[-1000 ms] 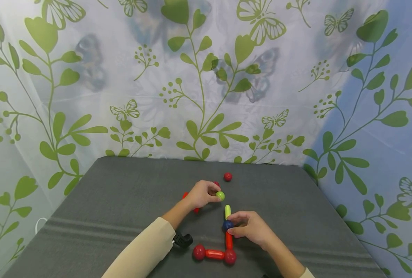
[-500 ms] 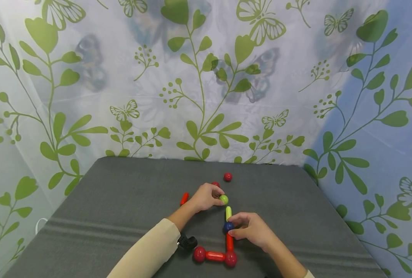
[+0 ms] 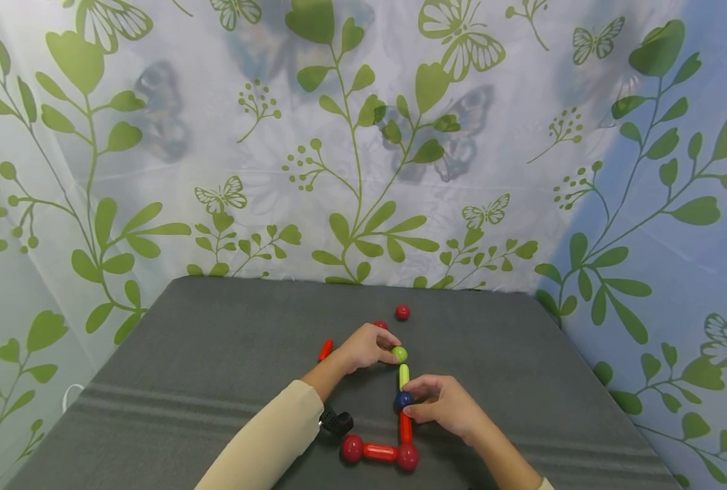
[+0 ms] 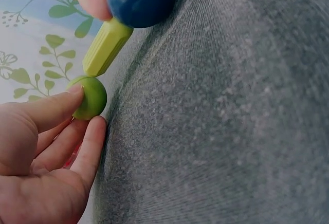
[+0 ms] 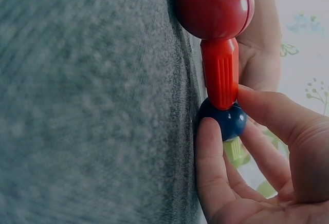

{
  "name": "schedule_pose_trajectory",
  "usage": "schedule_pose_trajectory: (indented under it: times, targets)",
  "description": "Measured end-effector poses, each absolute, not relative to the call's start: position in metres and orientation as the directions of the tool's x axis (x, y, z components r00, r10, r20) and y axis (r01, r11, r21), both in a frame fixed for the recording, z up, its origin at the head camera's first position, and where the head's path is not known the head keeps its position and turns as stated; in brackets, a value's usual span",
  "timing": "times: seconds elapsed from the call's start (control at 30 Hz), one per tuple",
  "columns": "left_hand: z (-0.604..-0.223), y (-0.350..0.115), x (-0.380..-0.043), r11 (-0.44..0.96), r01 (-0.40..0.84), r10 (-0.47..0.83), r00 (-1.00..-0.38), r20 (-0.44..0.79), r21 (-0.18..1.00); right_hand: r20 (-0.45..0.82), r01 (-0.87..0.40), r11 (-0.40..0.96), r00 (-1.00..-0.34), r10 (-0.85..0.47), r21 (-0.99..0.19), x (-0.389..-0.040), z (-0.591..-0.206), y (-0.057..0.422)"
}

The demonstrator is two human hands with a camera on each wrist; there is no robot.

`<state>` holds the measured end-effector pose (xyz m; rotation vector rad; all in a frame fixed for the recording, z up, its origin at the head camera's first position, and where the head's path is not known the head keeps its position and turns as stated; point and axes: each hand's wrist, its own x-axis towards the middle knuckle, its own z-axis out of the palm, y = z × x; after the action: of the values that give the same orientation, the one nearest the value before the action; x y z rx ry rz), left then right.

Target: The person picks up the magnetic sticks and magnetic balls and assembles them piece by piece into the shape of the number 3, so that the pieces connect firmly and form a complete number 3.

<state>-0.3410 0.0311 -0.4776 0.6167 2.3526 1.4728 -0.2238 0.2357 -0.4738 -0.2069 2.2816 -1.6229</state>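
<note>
Between the thumb and fingers of my left hand (image 3: 366,347) is a green ball (image 4: 91,98). It sits right at the far end of a yellow-green ribbed rod (image 4: 107,48); whether they touch I cannot tell. The rod's other end joins a blue ball (image 4: 140,0), which my right hand (image 3: 442,403) pinches. From the blue ball a red rod (image 5: 221,72) runs toward me to a dark red ball (image 3: 407,457). Another red rod (image 3: 380,452) lies leftward from that ball and ends at a second dark red ball (image 3: 352,448).
Two smaller red balls lie farther back, one red ball (image 3: 402,312) alone and another red ball (image 3: 380,325) partly behind my left hand. A loose red rod (image 3: 325,350) is left of my forearm. The grey tabletop (image 3: 229,340) meets a leaf-patterned curtain (image 3: 363,170).
My left hand has moved a little right and nearer with the green ball, closing in on the rod's end. The right hand stays almost still on the blue ball.
</note>
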Motion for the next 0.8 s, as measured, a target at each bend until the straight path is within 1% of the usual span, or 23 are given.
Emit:
schedule_pose_trajectory:
  times: [0.23,0.8]
  targets:
    - [-0.4822,0.0309,-0.3453,0.353,0.17,0.513,-0.857,-0.039,0.92,-0.187,0.076,0.344,-0.935,-0.302,-0.936,-0.2231,-0.4728,0.2353]
    - [-0.4836,0.0332,-0.3457,0.373,0.193,0.54,-0.84,-0.043,0.908,-0.185,0.071,0.347,-0.934,-0.305,-0.935,-0.2221,-0.4716,0.2347]
